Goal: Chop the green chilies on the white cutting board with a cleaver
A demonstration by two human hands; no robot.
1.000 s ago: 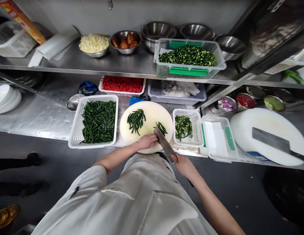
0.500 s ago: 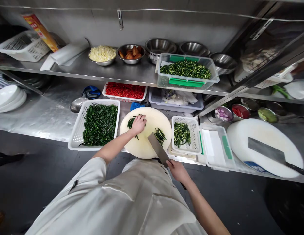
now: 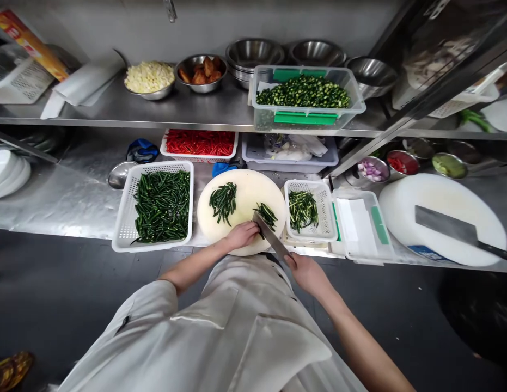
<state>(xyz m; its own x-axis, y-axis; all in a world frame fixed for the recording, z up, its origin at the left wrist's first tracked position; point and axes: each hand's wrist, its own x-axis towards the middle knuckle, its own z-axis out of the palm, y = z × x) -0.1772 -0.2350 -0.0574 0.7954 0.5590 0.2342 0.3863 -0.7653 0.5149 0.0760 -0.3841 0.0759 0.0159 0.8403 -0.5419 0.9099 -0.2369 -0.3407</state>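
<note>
My right hand [image 3: 306, 271] is wrapped round the handle of a cleaver [image 3: 273, 236], whose blade slants across the right front of a round white cutting board [image 3: 245, 190]. Close to the blade's left side, my left hand [image 3: 244, 234] has its fingers bunched over green chilies, mostly hidden under it, with dark ends showing by the blade. Cut green chili pieces [image 3: 266, 215] lie just right of the blade. A pile of whole green chilies [image 3: 224, 202] rests at the board's left.
Left of the board stands a white basket [image 3: 123, 220] of green chilies; to the right, a smaller basket [image 3: 327, 218] holds cut ones. Behind is a tray of red chilies [image 3: 200, 143]. A second cleaver [image 3: 445, 222] lies on another board [image 3: 437, 196]. A shelf [image 3: 196, 117] overhangs the back.
My left hand has left the chili pile and come nearer to me and right, beside the blade. The cleaver has shifted slightly right and lies over the board's chilies. The view has tilted down.
</note>
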